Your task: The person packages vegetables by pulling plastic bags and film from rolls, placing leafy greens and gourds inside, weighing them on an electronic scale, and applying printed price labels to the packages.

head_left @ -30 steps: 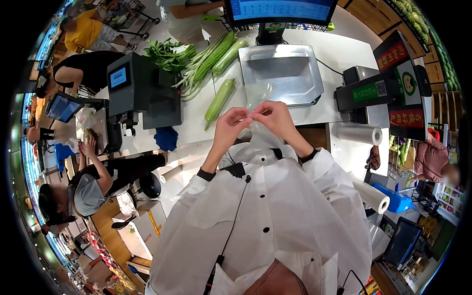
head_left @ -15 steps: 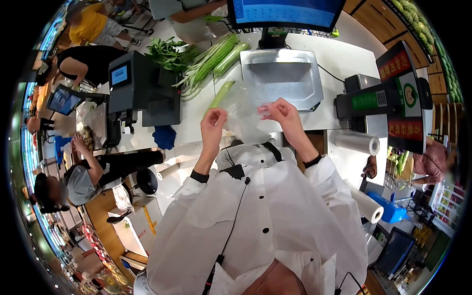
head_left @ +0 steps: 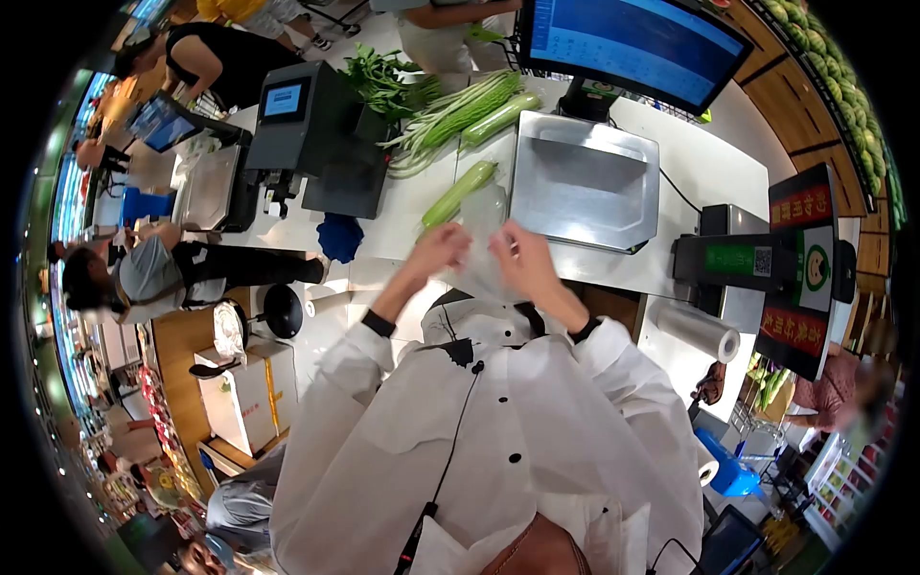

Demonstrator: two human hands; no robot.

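Clear plastic bag (head_left: pixel 487 213), thin, limp, at near edge of the worktop (head_left: pixel 714 172), beside 1 pale-green gourd (head_left: pixel 458 195). Right hand (head_left: pixel 527 263): fingers pinched on it. Left hand (head_left: pixel 436 253): fingers blurred, grip I can't tell.

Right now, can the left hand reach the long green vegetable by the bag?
Probably yes: the left hand is close to the long green vegetable, and nothing seems to block its way.

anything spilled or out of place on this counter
Nothing looks spilled. Only the blue bundle seems slightly odd, bunched up at the edge of the counter. The gourd lying near the bag looks ordinary.
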